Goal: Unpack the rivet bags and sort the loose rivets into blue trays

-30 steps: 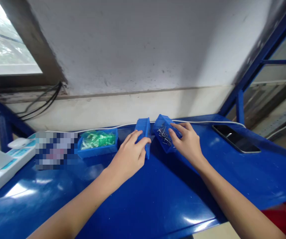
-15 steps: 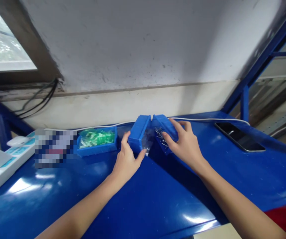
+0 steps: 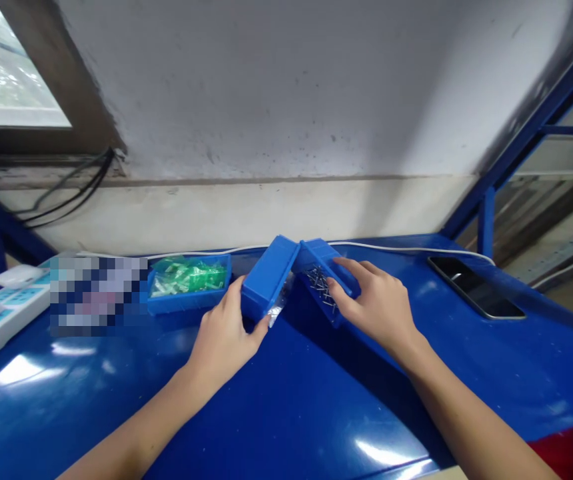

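My left hand (image 3: 226, 327) grips a blue plastic bin (image 3: 270, 273) tilted on its side, its opening turned to the right. Clear plastic wrap (image 3: 277, 308) shows at that opening; what else it holds is hidden. My right hand (image 3: 379, 300) has its fingers and thumb on a second blue bin (image 3: 325, 252), also tilted. Inside this one lie several thin metal pins or screws (image 3: 320, 283), too small to name surely. The far ends of the two bins meet or nearly meet.
Left of my hands stands a blue bin (image 3: 186, 303) with green and clear plastic bags. Beyond it are a blurred-out item (image 3: 99, 297) and a white power strip (image 3: 11, 320). A phone (image 3: 476, 287) lies on the blue table's right. A white cable (image 3: 391, 248) runs along the wall.
My left hand and its bin have moved left and toward me, and that bin is tipped further over. The right hand still holds its bin, with little change.
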A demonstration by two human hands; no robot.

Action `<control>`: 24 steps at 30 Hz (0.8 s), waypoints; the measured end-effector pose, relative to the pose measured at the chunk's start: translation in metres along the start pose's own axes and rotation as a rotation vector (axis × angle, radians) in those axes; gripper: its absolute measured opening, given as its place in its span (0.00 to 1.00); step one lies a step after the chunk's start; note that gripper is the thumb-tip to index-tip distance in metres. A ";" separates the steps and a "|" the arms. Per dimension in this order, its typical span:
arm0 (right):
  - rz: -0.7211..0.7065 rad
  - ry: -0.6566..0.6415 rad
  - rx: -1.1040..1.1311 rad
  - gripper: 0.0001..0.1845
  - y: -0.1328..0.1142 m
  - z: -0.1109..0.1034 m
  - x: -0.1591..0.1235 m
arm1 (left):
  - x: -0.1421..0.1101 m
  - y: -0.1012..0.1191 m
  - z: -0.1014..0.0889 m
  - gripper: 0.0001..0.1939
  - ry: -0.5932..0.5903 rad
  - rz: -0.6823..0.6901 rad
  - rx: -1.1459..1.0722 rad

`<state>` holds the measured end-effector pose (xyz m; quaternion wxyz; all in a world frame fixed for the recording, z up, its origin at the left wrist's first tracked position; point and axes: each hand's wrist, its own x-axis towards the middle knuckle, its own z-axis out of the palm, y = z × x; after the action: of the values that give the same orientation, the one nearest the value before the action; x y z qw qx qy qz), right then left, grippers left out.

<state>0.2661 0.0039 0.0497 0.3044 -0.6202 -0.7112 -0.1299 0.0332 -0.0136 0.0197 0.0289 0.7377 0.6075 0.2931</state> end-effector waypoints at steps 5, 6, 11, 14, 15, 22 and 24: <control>-0.011 0.023 0.049 0.22 -0.002 -0.003 0.000 | -0.003 -0.003 -0.005 0.33 -0.013 0.041 0.034; -0.013 0.041 0.052 0.22 -0.002 -0.004 0.000 | -0.003 -0.003 -0.006 0.33 -0.018 0.044 0.032; -0.019 0.083 0.060 0.22 0.001 -0.003 0.002 | -0.003 -0.002 -0.012 0.34 -0.029 0.020 0.033; -0.025 0.090 0.067 0.22 0.003 -0.002 0.002 | -0.004 -0.001 -0.016 0.35 -0.007 0.043 0.027; -0.027 0.090 0.070 0.21 0.004 -0.002 0.002 | -0.004 -0.001 -0.018 0.34 0.001 0.065 0.028; -0.019 0.074 0.110 0.20 0.013 -0.009 0.007 | -0.008 0.005 -0.036 0.30 -0.016 0.124 0.044; -0.054 0.059 0.148 0.20 0.019 -0.011 0.009 | -0.011 0.005 -0.043 0.29 -0.006 0.063 0.039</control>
<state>0.2870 0.0085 0.0603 0.3668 -0.5726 -0.7259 -0.1034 0.0169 -0.0388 0.0528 0.0071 0.7576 0.5895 0.2801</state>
